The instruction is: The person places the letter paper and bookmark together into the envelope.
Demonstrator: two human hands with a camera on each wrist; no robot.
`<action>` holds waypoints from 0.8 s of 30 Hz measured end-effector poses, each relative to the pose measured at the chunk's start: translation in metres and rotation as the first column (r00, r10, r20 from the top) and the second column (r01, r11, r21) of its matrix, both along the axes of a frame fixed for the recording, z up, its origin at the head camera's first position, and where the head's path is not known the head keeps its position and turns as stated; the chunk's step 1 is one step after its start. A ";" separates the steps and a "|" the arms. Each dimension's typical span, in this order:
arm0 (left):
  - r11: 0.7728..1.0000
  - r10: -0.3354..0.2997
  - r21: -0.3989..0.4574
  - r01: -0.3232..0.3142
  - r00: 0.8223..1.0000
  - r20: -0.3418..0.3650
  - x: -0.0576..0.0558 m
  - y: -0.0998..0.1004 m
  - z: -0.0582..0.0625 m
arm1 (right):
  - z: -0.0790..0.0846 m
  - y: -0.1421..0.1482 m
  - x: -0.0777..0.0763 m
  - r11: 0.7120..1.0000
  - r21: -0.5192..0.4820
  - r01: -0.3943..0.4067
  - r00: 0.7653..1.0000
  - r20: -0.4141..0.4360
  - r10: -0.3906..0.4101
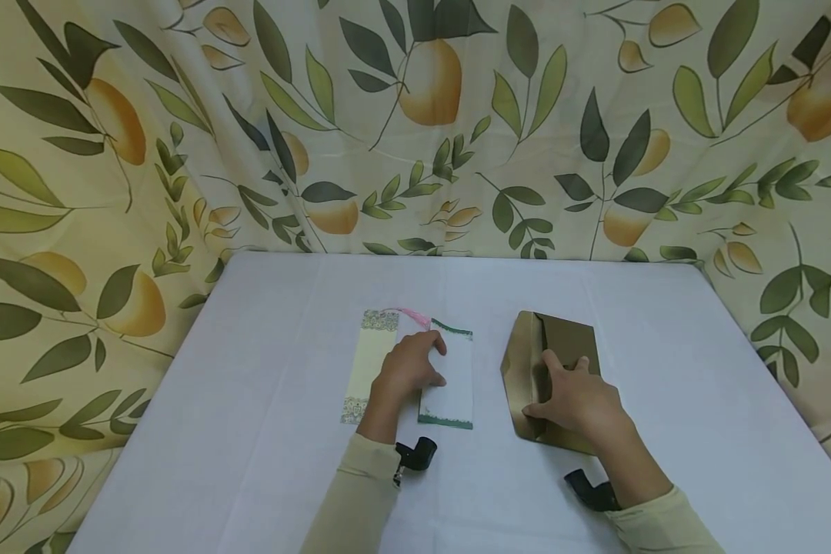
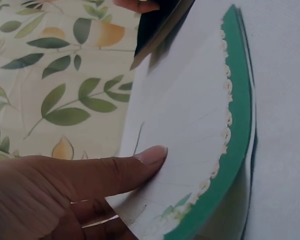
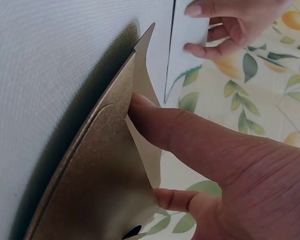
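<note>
A white card with green decorated ends (image 1: 450,400) lies near the table's middle. My left hand (image 1: 410,362) holds it by its left side, thumb on top and fingers under the edge; in the left wrist view the card (image 2: 190,115) bows upward. To the right is a gold-brown envelope (image 1: 569,338) with its flap spread to the left. My right hand (image 1: 585,396) grips this envelope, its thumb at the mouth beside the flap, as the right wrist view shows on the envelope (image 3: 95,165). Part of the envelope is hidden under the hand.
A pale yellow bookmark-like strip (image 1: 369,362) with patterned ends lies left of the card, partly behind the left hand. A pink tassel (image 1: 414,315) extends from its top. White cloth covers the table (image 1: 263,462); a fruit-and-leaf curtain (image 1: 402,154) hangs behind and at the sides.
</note>
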State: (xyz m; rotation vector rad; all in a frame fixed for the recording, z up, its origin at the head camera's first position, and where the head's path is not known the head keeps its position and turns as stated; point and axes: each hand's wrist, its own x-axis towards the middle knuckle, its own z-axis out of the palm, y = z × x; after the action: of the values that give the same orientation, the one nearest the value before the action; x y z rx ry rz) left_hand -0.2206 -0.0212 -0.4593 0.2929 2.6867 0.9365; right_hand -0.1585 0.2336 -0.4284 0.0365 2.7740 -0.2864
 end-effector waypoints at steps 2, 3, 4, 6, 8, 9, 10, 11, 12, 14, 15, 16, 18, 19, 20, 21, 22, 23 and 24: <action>0.999 -0.011 0.032 0.011 1.000 0.005 0.000 -0.001 0.002 | 0.000 0.000 0.000 1.000 0.002 0.000 1.000 -0.003 0.000; 0.999 -0.018 0.051 0.017 1.000 0.007 -0.001 -0.002 0.002 | 0.000 0.001 0.001 1.000 0.003 -0.001 1.000 -0.005 0.001; 0.997 -0.029 0.068 0.028 1.000 0.009 -0.001 -0.004 0.002 | 0.000 0.000 0.001 1.000 0.004 -0.002 1.000 -0.008 0.002; 0.994 -0.046 0.096 0.045 0.999 0.016 -0.003 -0.007 0.002 | 0.001 0.000 0.001 1.000 0.003 -0.001 1.000 -0.006 0.001; 0.991 -0.063 0.118 0.059 0.998 0.026 -0.004 -0.009 0.001 | 0.002 0.000 0.002 1.000 0.003 0.002 1.000 0.000 -0.002; 0.990 -0.071 0.127 0.066 0.997 0.034 -0.005 -0.011 0.002 | 0.002 -0.001 0.002 1.000 0.002 0.004 1.000 0.004 -0.004; 0.989 -0.075 0.134 0.069 0.996 0.043 -0.006 -0.012 0.002 | 0.002 -0.001 0.002 1.000 0.003 0.005 1.000 0.006 -0.005; 0.988 -0.076 0.138 0.068 0.996 0.053 -0.006 -0.013 0.003 | 0.003 -0.002 0.002 1.000 0.004 0.007 1.000 0.008 -0.007; 0.987 -0.080 0.143 0.070 0.995 0.060 -0.006 -0.014 0.004 | 0.003 -0.002 0.002 1.000 0.006 0.008 1.000 0.008 -0.008; 0.986 -0.083 0.150 0.072 0.994 0.066 -0.007 -0.014 0.005 | 0.002 -0.003 0.002 1.000 0.006 0.005 1.000 0.005 -0.005; 0.986 -0.084 0.152 0.072 0.994 0.068 -0.007 -0.014 0.005 | 0.002 -0.003 0.002 1.000 0.006 0.001 1.000 0.003 -0.001; 0.985 -0.084 0.155 0.072 0.994 0.069 -0.007 -0.014 0.006 | 0.002 -0.003 0.002 1.000 0.006 -0.002 1.000 0.001 0.002; 0.985 -0.081 0.160 0.067 0.994 0.079 -0.008 -0.014 0.006 | 0.000 -0.004 0.002 1.000 0.008 -0.013 1.000 -0.004 0.013; 0.984 -0.080 0.165 0.064 0.993 0.089 -0.008 -0.014 0.006 | 0.000 -0.004 0.002 1.000 0.010 -0.021 1.000 -0.010 0.022; 0.983 -0.080 0.171 0.062 0.992 0.099 -0.008 -0.013 0.007 | -0.001 -0.005 0.002 1.000 0.012 -0.028 0.999 -0.014 0.028; 0.983 -0.080 0.173 0.061 0.991 0.108 -0.008 -0.014 0.007 | -0.001 -0.005 0.002 0.999 0.015 -0.035 0.999 -0.019 0.035; 0.983 -0.083 0.175 0.062 0.990 0.114 -0.008 -0.014 0.007 | -0.002 -0.005 0.002 0.999 0.017 -0.040 0.999 -0.024 0.040; 0.982 -0.088 0.179 0.066 0.989 0.122 -0.007 -0.015 0.008 | -0.002 -0.006 0.001 0.999 0.021 -0.045 0.999 -0.027 0.045; 0.981 -0.097 0.182 0.074 0.988 0.124 -0.008 -0.015 0.008 | -0.003 -0.006 0.001 0.999 0.023 -0.049 0.998 -0.032 0.050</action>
State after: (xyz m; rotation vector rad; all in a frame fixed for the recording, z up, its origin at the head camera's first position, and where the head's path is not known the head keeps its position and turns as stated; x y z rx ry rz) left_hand -0.2283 -0.0365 -0.4514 0.3671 2.4555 1.1287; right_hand -0.1570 0.2275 -0.4310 -0.0317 2.8060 -0.2448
